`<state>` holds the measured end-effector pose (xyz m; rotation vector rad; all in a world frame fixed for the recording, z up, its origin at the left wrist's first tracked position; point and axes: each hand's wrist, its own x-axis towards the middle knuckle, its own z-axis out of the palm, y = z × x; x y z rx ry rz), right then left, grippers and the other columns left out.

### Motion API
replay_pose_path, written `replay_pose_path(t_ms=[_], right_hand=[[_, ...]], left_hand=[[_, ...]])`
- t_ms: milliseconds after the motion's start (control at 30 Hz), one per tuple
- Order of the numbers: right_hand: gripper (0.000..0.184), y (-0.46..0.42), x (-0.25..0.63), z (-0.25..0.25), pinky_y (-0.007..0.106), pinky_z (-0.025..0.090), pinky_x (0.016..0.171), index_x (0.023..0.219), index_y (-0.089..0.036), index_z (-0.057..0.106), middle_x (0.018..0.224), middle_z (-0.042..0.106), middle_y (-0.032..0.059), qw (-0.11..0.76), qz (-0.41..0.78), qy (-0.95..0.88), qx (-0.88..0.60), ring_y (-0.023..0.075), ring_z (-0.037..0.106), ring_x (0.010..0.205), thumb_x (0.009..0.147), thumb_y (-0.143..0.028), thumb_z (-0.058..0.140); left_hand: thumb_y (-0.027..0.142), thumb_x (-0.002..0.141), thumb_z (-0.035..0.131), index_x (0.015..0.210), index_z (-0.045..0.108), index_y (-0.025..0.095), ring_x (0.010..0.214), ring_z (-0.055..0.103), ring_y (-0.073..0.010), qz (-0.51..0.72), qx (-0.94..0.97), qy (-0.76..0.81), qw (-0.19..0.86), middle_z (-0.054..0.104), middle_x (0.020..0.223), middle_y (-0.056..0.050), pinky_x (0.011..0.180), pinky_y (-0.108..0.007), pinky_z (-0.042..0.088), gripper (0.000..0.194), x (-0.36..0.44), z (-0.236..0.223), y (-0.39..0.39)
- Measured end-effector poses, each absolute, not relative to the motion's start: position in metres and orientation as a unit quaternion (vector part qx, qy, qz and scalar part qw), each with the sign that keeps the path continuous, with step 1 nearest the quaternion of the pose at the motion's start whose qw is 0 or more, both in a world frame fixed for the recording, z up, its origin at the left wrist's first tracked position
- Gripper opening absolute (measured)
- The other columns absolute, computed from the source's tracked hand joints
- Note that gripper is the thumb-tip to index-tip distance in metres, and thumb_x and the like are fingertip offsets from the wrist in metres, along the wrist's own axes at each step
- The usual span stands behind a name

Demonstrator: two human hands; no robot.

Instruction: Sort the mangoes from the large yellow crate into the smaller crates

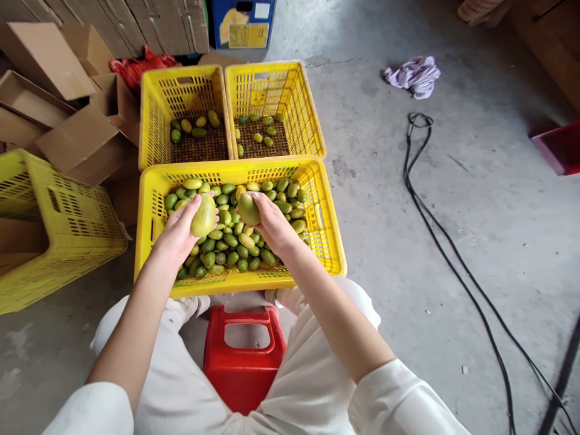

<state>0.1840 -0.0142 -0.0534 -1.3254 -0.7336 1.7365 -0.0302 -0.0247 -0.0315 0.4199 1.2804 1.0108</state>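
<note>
My left hand is closed around a pale yellow-green oval fruit, which looks like a small mango. In my right hand is a darker green fruit of the same shape, gripped at its right side. Both hands are over a wide yellow crate. Many green and yellowish oval fruits lie loose inside it, some hidden beneath my hands and forearms.
Behind stand a left yellow crate and a right yellow crate, each holding several fruits. Cardboard boxes and another yellow crate are at left. A red stool sits between my legs. A black cable and crumpled cloth lie rightward.
</note>
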Motion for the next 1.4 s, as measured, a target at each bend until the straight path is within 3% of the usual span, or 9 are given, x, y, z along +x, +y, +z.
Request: replay_pose_path(t_ms=[167,300,467,600,800,967,1100,1267,1400], right_hand=[[0.050,-0.011,0.183,-0.058,0.040,0.066,0.084,0.104,-0.029,0.070,0.107,0.077,0.0058,0.400,0.707,-0.258,-0.523,0.0299,0.079,0.116,0.089,-0.076,0.080],[0.060,-0.009,0.185,-0.056,0.039,0.063,0.083,0.102,-0.029,0.067,0.103,0.075,0.0046,0.393,0.722,-0.233,-0.519,0.0301,0.080,0.112,0.077,-0.079,0.089],[0.072,-0.014,0.186,-0.042,0.035,0.060,0.084,0.107,-0.028,0.066,0.108,0.077,-0.0001,0.409,0.725,-0.220,-0.509,0.0222,0.079,0.095,0.060,-0.064,0.106],[0.083,-0.017,0.184,-0.037,0.034,0.058,0.083,0.113,-0.029,0.060,0.104,0.079,-0.0034,0.420,0.707,-0.214,-0.526,0.0189,0.078,0.087,0.053,-0.053,0.112],[0.065,-0.016,0.182,-0.040,0.033,0.059,0.080,0.102,-0.029,0.060,0.099,0.082,0.0009,0.407,0.710,-0.222,-0.530,0.0213,0.081,0.092,0.069,-0.056,0.108],[0.057,-0.016,0.180,-0.044,0.031,0.059,0.087,0.093,-0.027,0.067,0.091,0.078,0.0017,0.403,0.695,-0.259,-0.536,0.0223,0.076,0.102,0.076,-0.069,0.100],[0.055,-0.015,0.181,-0.047,0.031,0.057,0.084,0.087,-0.026,0.068,0.090,0.074,0.0023,0.415,0.685,-0.271,-0.534,0.0237,0.073,0.105,0.077,-0.074,0.095],[0.052,-0.013,0.183,-0.049,0.033,0.058,0.076,0.100,-0.026,0.077,0.093,0.079,0.0028,0.413,0.700,-0.257,-0.523,0.0258,0.079,0.101,0.086,-0.076,0.084],[0.052,-0.012,0.183,-0.047,0.032,0.058,0.072,0.110,-0.026,0.082,0.099,0.082,0.0049,0.389,0.717,-0.241,-0.526,0.0271,0.083,0.102,0.091,-0.074,0.081]], left_hand=[[0.049,0.113,0.069,0.120,0.084,0.019,0.083,0.083,-0.0212,0.434,0.172,0.566,0.680,0.084,0.100,-0.010,0.079,-0.033,0.075,0.034,-0.032,-0.031,-0.022],[0.057,0.109,0.076,0.107,0.082,0.020,0.082,0.081,-0.0199,0.430,0.164,0.548,0.698,0.082,0.097,-0.009,0.075,-0.028,0.072,0.037,-0.035,-0.027,-0.021],[0.044,0.098,0.092,0.103,0.077,0.022,0.078,0.077,-0.0158,0.451,0.164,0.538,0.693,0.079,0.093,-0.005,0.075,-0.024,0.069,0.027,-0.028,-0.022,-0.025],[0.038,0.094,0.093,0.102,0.075,0.022,0.081,0.079,-0.0170,0.448,0.151,0.553,0.686,0.079,0.094,-0.004,0.080,-0.027,0.071,0.025,-0.021,-0.020,-0.028],[0.042,0.095,0.093,0.107,0.076,0.025,0.114,0.082,-0.0261,0.462,0.146,0.580,0.656,0.084,0.110,-0.007,0.098,-0.038,0.073,0.026,-0.015,-0.015,-0.029],[0.040,0.101,0.090,0.107,0.079,0.025,0.130,0.078,-0.0315,0.437,0.151,0.615,0.638,0.086,0.123,-0.009,0.083,-0.032,0.069,0.020,-0.010,-0.011,-0.030],[0.042,0.107,0.081,0.108,0.083,0.021,0.119,0.083,-0.0301,0.422,0.162,0.616,0.645,0.087,0.114,-0.009,0.081,-0.028,0.068,0.021,-0.009,-0.016,-0.028],[0.044,0.113,0.060,0.107,0.083,0.020,0.078,0.080,-0.0252,0.405,0.109,0.610,0.672,0.079,0.084,-0.009,0.071,-0.033,0.071,0.034,-0.015,-0.021,-0.021],[0.052,0.108,0.065,0.105,0.081,0.022,0.070,0.077,-0.0262,0.415,0.086,0.591,0.686,0.076,0.079,-0.008,0.064,-0.036,0.071,0.034,-0.023,-0.021,-0.018]])
